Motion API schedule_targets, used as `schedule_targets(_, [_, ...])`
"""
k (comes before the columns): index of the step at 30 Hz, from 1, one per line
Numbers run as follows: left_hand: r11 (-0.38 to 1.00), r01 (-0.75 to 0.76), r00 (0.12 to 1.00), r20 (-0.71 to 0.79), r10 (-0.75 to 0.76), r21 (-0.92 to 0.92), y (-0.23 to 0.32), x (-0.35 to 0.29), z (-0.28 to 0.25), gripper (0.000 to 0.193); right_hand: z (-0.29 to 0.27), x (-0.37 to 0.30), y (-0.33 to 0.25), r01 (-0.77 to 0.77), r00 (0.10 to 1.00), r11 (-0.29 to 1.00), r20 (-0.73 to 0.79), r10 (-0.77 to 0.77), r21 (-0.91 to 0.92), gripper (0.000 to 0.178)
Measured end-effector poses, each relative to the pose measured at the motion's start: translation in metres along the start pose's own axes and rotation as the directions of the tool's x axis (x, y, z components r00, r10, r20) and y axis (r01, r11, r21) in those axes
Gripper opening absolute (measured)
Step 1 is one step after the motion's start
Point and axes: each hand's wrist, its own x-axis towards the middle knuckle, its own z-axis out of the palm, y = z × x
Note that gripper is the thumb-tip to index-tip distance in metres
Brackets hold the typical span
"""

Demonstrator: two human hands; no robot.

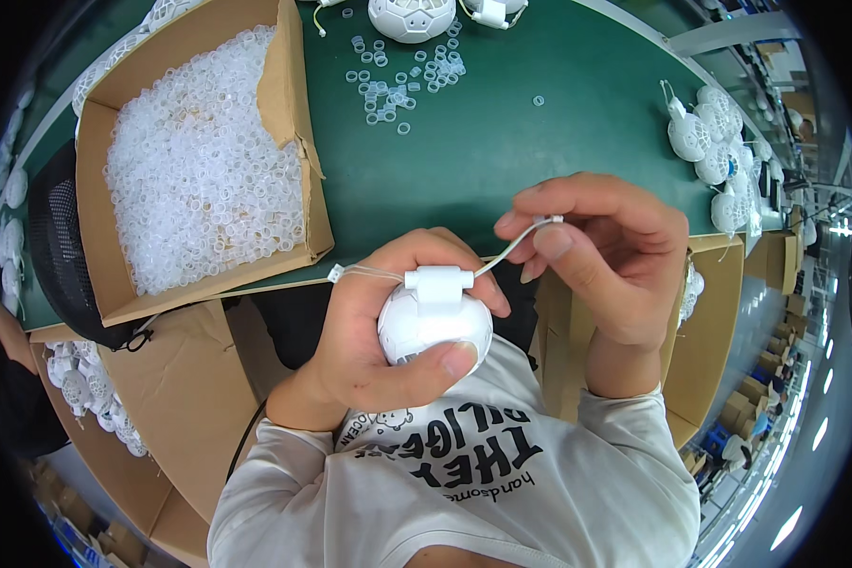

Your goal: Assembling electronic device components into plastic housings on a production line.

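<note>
My left hand (355, 327) is wrapped round a small white ball-shaped housing (434, 329) with a white tube (440, 279) across its top. The thumb lies over the front of the ball and the fingers curl behind it. From the tube's left end come thin pale wires (374, 273) with a small white plug (336, 274). Out of its right end runs a white cable (513, 254), whose tip my right hand (620, 260) pinches between thumb and forefinger. A small connector (552, 220) shows at that tip.
On the green table (502, 161), a cardboard box (317, 213) full of clear plastic rings stands at the left. Loose rings (388, 95) lie beside it. More white balls sit at the back (412, 17) and far right (715, 133). Open cartons (175, 379) flank me below the table edge.
</note>
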Motion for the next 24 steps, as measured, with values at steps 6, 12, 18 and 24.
schedule_targets(6, [0.985, 0.116, 0.991, -0.057, -0.124, -0.127, 0.000, 0.002, 0.008, 0.047, 0.007, 0.004, 0.002, 0.006, 0.996, 1.000, 0.090, -0.009, 0.025, 0.019])
schedule_targets(12, [0.981, 0.093, 0.991, -0.075, -0.107, -0.171, -0.009, -0.006, 0.003, 0.047, 0.010, -0.002, 0.003, 0.241, 0.970, 0.946, 0.024, -0.242, -0.219, 0.019])
schedule_targets(18, [0.916, -0.157, 0.964, -0.145, 0.224, 0.369, -0.008, -0.013, 0.001, 0.039, 0.024, -0.007, 0.010, 0.502, 0.861, 0.825, 0.063, -0.504, -0.262, 0.022])
schedule_targets(24, [0.931, -0.191, 0.961, -0.136, 0.242, 0.310, -0.023, -0.018, 0.006, 0.039, 0.038, -0.013, 0.009, 0.417, 0.904, 0.880, 0.005, -0.427, -0.227, 0.028])
